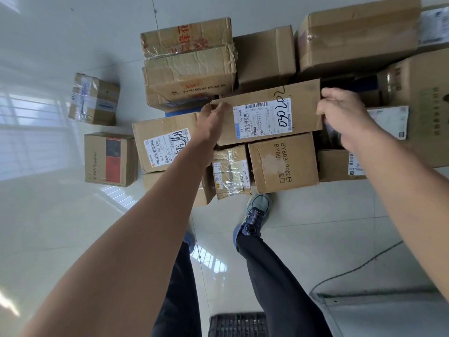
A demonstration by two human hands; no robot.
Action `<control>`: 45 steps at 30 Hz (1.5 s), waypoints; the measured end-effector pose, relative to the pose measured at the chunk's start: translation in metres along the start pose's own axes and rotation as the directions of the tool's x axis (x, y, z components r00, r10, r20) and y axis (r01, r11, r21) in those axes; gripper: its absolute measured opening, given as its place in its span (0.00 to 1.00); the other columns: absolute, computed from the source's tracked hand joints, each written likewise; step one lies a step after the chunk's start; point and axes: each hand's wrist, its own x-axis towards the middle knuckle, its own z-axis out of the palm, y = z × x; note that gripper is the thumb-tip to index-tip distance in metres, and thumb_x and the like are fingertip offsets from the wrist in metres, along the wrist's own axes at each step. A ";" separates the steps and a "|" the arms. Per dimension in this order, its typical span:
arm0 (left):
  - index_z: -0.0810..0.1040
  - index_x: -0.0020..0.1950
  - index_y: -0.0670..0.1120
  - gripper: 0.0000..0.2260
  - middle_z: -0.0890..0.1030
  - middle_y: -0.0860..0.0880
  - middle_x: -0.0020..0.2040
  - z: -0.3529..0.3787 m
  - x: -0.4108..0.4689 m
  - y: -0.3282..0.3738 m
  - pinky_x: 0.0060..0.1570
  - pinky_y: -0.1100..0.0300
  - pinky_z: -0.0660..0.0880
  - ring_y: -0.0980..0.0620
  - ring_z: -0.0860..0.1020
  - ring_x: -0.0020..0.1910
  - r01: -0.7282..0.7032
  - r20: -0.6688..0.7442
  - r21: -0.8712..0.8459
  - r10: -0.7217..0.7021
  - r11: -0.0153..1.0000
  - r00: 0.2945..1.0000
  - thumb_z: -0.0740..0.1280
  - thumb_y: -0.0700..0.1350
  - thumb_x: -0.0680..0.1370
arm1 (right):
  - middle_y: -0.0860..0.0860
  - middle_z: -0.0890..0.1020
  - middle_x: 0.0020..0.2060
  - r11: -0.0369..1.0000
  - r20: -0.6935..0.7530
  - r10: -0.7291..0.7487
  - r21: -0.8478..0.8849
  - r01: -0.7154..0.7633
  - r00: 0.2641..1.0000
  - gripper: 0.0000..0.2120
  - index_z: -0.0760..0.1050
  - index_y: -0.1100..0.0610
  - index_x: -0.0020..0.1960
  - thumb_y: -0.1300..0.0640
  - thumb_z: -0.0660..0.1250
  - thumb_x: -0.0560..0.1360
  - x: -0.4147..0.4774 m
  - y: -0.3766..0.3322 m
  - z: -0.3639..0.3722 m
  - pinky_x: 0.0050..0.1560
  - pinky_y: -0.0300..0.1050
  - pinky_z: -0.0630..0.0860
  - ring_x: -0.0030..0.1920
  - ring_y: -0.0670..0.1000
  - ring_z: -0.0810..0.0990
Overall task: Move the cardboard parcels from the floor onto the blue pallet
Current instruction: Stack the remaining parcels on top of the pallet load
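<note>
I hold a flat cardboard parcel [260, 110] with a white shipping label marked in black pen, above a stack of other parcels. My left hand [210, 122] grips its left end and my right hand [340, 113] grips its right end. Under and around it lie several stacked parcels, among them a box printed BY808 [284, 164] and a crumpled taped box [189, 62]. A sliver of the blue pallet [181, 113] shows between boxes at the stack's left side. Two parcels stand apart on the floor at left, a taped one [94, 99] and one with a red and black panel [109, 159].
My legs and shoes [255, 215] stand on glossy white tiles just in front of the stack. A black cable [352, 271] runs across the floor at right. A dark grate [238, 324] lies at the bottom edge. A big carton [357, 35] tops the far right.
</note>
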 end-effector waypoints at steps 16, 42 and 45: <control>0.58 0.83 0.53 0.41 0.68 0.42 0.77 0.003 0.019 0.002 0.70 0.38 0.69 0.39 0.69 0.73 -0.015 -0.024 0.215 0.021 0.976 1.000 0.64 0.61 0.71 | 0.42 0.81 0.54 1.000 -0.019 0.023 0.005 -0.023 1.000 0.25 0.72 0.55 0.76 0.60 0.65 0.79 0.019 0.005 0.008 0.51 0.37 0.73 0.51 0.40 0.78; 0.69 0.76 0.41 0.25 0.74 0.40 0.70 -0.046 -0.029 0.017 0.69 0.47 0.70 0.41 0.71 0.70 -0.153 -0.082 0.267 0.181 0.952 0.980 0.64 0.50 0.81 | 0.46 0.83 0.55 0.991 -0.145 -0.136 0.000 0.137 0.980 0.17 0.80 0.53 0.67 0.55 0.64 0.79 -0.061 -0.054 0.035 0.61 0.47 0.80 0.58 0.46 0.82; 0.72 0.73 0.42 0.25 0.76 0.42 0.70 -0.078 -0.046 0.016 0.67 0.48 0.71 0.42 0.72 0.69 -0.173 -0.107 0.208 0.198 0.963 0.974 0.63 0.52 0.80 | 0.43 0.83 0.55 0.978 -0.051 -0.207 0.017 0.208 0.977 0.16 0.79 0.54 0.67 0.56 0.64 0.81 -0.103 -0.081 0.070 0.67 0.50 0.78 0.58 0.42 0.81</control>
